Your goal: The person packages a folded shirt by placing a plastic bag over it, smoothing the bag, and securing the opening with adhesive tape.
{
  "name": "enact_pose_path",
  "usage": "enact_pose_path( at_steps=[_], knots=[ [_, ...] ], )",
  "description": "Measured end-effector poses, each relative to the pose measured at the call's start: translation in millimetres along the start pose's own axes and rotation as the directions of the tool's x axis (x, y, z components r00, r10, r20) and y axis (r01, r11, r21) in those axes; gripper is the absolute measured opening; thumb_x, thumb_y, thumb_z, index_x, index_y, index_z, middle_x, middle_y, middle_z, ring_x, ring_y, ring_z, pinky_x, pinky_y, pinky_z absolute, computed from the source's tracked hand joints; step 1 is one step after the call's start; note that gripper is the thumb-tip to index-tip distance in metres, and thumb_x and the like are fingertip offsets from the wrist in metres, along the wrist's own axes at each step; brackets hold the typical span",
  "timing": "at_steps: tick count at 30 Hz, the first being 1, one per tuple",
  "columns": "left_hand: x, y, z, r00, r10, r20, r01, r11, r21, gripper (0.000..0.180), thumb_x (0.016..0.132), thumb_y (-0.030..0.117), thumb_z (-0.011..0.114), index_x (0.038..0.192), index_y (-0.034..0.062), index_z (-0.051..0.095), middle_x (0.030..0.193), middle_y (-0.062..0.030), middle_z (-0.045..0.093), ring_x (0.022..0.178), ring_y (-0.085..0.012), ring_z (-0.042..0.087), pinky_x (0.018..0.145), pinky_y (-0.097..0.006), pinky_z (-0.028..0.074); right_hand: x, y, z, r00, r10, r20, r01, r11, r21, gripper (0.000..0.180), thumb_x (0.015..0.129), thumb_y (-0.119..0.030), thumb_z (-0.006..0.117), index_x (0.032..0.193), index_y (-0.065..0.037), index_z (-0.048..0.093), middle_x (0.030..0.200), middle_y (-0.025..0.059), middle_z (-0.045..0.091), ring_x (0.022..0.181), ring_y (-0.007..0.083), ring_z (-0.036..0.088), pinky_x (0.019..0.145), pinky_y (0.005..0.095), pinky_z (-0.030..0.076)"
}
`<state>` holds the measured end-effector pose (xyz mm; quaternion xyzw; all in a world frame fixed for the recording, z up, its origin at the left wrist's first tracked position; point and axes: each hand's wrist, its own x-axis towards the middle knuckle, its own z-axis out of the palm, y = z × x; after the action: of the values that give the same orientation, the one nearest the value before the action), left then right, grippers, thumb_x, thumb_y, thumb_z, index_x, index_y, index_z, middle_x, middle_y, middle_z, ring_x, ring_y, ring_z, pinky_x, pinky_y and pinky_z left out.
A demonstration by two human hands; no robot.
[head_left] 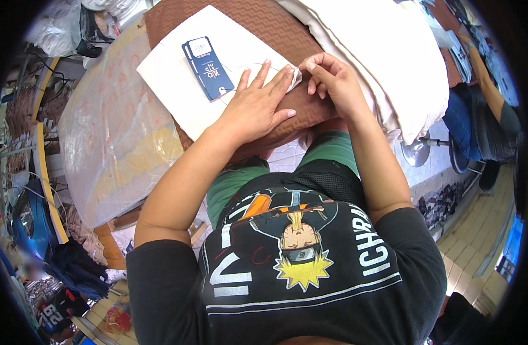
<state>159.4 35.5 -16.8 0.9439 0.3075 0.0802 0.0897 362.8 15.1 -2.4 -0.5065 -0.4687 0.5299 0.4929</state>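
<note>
A folded white garment (pixel 174 72) lies at an angle on a brown, ridged cloth surface (pixel 307 108) in front of me. A dark blue hang tag (pixel 207 70) rests on it, with a pale tag edge showing beneath and a thin cord running toward the garment's right corner. My left hand (pixel 255 106) is spread flat, its fingertips on the garment near that bunched corner. Just right of it, my right hand (pixel 337 85) is closed in a pinch at the corner. Whatever lies between those fingertips is too small to make out.
A thick pile of white cloth (pixel 384 63) stands to the right. On the left is a table covered with clear plastic (pixel 114 132). At the far right another person's forearm (pixel 485 77) reaches over folded blue items (pixel 458 57). Dark clothes (pixel 77 267) are heaped at lower left.
</note>
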Motion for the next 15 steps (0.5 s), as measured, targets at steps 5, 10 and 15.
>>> enact_pose_path(
  at_steps=[5,10,15],
  knots=[
    [-0.2,-0.3,-0.1,1.000,-0.008,-0.009,0.007,0.999,-0.038,0.075,0.089,0.043,0.051,0.146,0.0058,0.019,0.151,-0.0100,0.024,0.141,-0.0346,0.014,0.111,-0.055,0.012,-4.8,-3.9,7.2,0.998,-0.034,0.050,0.030,0.996,0.090,0.014,0.093,-0.018,0.055,0.094,-0.004,0.056,0.087,0.0036,0.063,0.056,0.0048,0.052,0.048,0.0158,0.036],
    [-0.1,-1.2,1.5,1.000,-0.016,0.004,0.016,1.000,-0.021,0.076,0.088,0.044,0.052,0.146,0.0081,0.019,0.151,-0.0096,0.024,0.140,-0.0361,0.014,0.110,-0.057,0.014,-1.4,-4.6,1.8,0.989,-0.022,0.149,0.009,0.997,0.083,0.013,0.093,-0.018,0.056,0.092,-0.006,0.055,0.074,-0.0011,0.057,0.055,0.0053,0.050,0.051,0.0185,0.038],
    [1.3,0.2,-1.9,1.000,-0.018,0.014,0.019,1.000,-0.025,0.073,0.090,0.049,0.046,0.147,0.0144,0.018,0.151,-0.0089,0.023,0.140,-0.0359,0.014,0.110,-0.058,0.014,-6.4,-10.6,1.7,0.994,-0.059,0.097,0.057,0.998,0.023,0.012,0.093,-0.017,0.055,0.089,-0.006,0.054,0.068,-0.0032,0.051,0.057,0.0046,0.048,0.054,0.0187,0.039]
  ],
)
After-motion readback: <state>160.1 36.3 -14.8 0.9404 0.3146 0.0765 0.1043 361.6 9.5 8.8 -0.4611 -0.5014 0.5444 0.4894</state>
